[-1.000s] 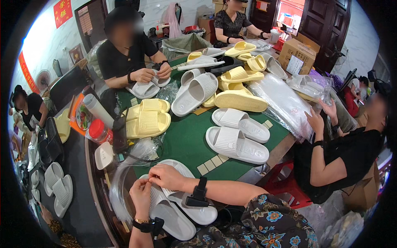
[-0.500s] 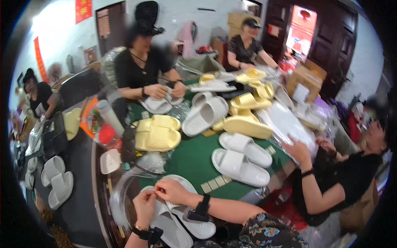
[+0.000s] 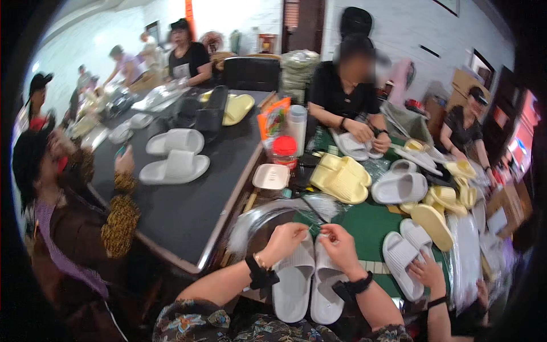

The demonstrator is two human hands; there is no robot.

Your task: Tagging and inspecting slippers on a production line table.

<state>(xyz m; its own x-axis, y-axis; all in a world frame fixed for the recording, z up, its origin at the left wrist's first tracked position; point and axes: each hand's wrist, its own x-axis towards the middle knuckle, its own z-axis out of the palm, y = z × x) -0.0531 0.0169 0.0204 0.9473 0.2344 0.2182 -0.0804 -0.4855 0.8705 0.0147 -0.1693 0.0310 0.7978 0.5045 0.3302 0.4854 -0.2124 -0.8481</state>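
Observation:
A pair of pale grey slide slippers stands side by side in front of me, the left slipper [image 3: 292,288] and the right slipper [image 3: 328,293] with their toes pointing away. Over their toe ends, my left hand [image 3: 286,241] and my right hand [image 3: 338,244] are close together, fingertips pinched. Between them shows a small dark green bit, too small to name. Just beyond my hands lies a bundle of clear plastic bags [image 3: 259,224] with a thin dark strip near it.
Yellow slippers [image 3: 341,178] and more grey slippers [image 3: 400,185] cover the green table. At right, a co-worker's hand [image 3: 428,272] touches a grey pair. A red-lidded jar [image 3: 285,153] and a white tub [image 3: 271,176] stand ahead. Left is a dark table [image 3: 196,214], a person beside it.
My view has turned left, bringing more of the dark table in. My hands have moved slightly apart, still pinched. The co-worker's hand at right now rests on the grey pair.

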